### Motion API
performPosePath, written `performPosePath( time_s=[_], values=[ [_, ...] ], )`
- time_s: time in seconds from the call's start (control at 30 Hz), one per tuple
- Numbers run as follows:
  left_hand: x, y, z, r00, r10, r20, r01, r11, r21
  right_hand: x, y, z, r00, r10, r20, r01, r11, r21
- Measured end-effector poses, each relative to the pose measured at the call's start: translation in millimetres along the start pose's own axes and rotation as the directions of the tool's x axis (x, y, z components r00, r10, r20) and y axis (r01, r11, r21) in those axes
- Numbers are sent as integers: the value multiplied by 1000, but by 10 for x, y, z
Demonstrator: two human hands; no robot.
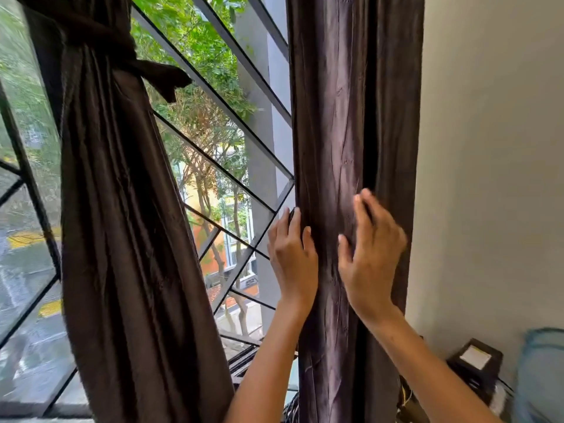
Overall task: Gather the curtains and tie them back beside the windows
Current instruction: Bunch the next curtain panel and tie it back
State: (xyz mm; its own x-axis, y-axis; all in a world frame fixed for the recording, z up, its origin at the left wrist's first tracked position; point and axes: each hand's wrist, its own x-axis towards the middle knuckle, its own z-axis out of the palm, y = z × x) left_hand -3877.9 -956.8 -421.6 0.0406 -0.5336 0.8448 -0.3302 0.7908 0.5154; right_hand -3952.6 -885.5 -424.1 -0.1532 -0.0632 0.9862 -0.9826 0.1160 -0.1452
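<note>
A dark brown curtain [338, 117] hangs bunched in folds at the right side of the window, next to the wall. My left hand [291, 257] lies along its left edge, fingers curled round the fabric's edge. My right hand [370, 257] is blurred and lies with straight fingers against the curtain's folds on the right. At the left a second brown curtain [128, 239] is gathered, with a knotted tie-back of the same fabric [122, 53] around it high up.
Black window bars [232, 117] cross the glass between the two curtains, with trees and a street outside. A pale wall [488, 148] rises at the right. Below it sit a dark box [476, 361] and a blue object [543, 377].
</note>
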Motion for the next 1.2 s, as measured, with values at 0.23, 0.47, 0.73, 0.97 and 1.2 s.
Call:
performPosePath(
  time_s=[0.23, 0.47, 0.73, 0.97, 1.2],
  values=[
    [157, -26, -76, 989, -113, -94, 99, 984, -146, -176, -199, 7, 994, -113, 5, 113, 994, -4],
    [132, -55, -258, 976, -70, -207, 60, 997, -54, -44, -279, 56, 955, 94, 283, -38, 980, -197],
    [144, 4, -441, 988, -48, -144, 32, 993, -115, 58, -444, 205, 948, 265, 176, -262, 964, -38],
    [171, 76, -481, 994, -95, -51, 89, 990, -110, 74, -375, 264, 936, 302, 180, -320, 944, 84],
    [76, 195, -467, 998, 35, -44, -34, 999, 17, 76, -306, 272, 917, 225, 330, -347, 858, 378]
  ],
)
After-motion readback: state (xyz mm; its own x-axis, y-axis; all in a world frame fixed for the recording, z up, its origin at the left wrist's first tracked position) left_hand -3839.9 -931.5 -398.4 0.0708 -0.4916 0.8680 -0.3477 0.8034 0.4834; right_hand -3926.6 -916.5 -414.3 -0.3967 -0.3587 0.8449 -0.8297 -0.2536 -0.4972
